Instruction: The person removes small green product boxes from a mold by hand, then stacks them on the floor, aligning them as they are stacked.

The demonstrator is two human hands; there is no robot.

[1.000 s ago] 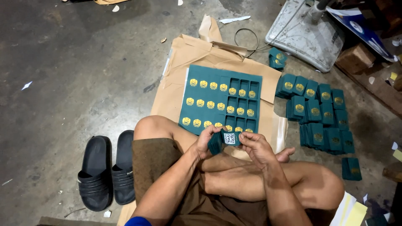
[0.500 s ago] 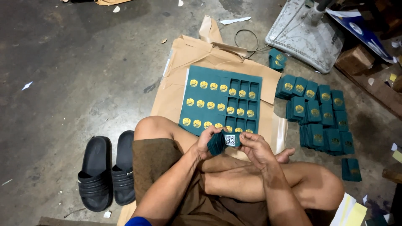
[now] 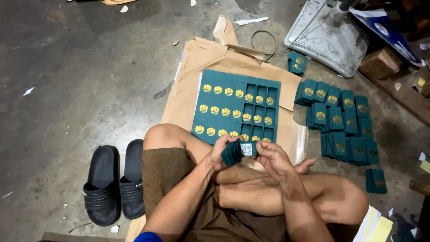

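Barely anything shifts; both hands, left hand (image 3: 222,151) and right hand (image 3: 269,155), still grip the small stack of dark green die-cut cards (image 3: 237,151) at frame centre; the sorting continues.

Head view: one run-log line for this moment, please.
left hand: holds green card stack | right hand: fingers on stack's top card | punched green sheet: on brown paper ahead | sorted piles: right

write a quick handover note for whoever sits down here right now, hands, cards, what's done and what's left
Left hand: grips a small stack of green cards.
Right hand: fingers on the stack's top card.
Green punched sheet lies ahead on brown paper; several cells on its right side are empty, the rest hold gold-crested cards.
Done: card piles stacked on the floor to the right.
Left: the cards in the sheet.
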